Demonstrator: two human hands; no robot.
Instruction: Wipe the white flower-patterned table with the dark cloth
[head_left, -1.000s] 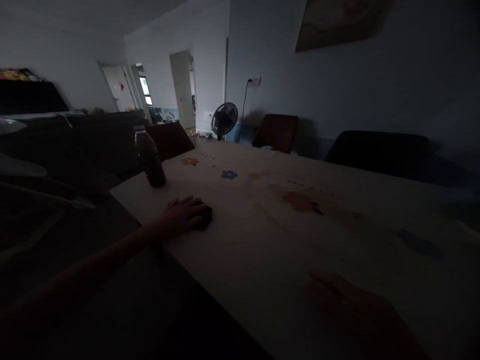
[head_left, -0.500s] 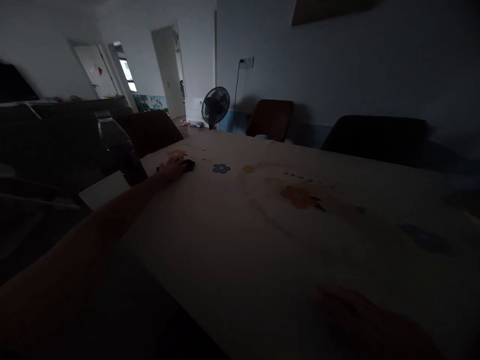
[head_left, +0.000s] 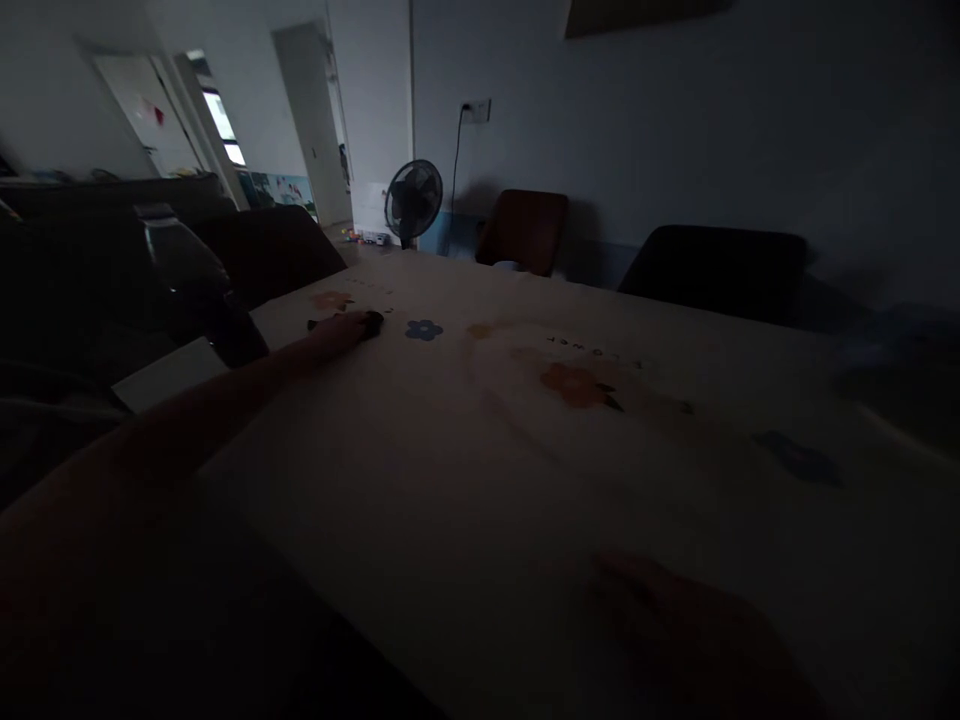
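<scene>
My left arm stretches far across the table, and my left hand [head_left: 339, 334] rests near its far left part, closed over a small dark object [head_left: 372, 323]. The object's kind is hard to make out in the dim light; dark bits show on both sides of the hand. Under both hands lies a pale tablecloth [head_left: 420, 430] printed with flowers and letters. My right hand [head_left: 675, 610] lies low on the near right of the cloth, in deep shadow. Its fingers look stretched out, and I see nothing held in them.
Left of the table stand a large clear bottle [head_left: 191, 275] and a white box-like thing [head_left: 169, 375]. Chairs, a brown one [head_left: 525, 230] and a dark one [head_left: 716, 270], line the far side. A fan [head_left: 414, 200] stands beyond. A bulky dim thing [head_left: 907, 380] is at right.
The view has turned a little to the right, so everything sits further left. My left hand stays over the dark object; my right hand remains low on the cloth.
</scene>
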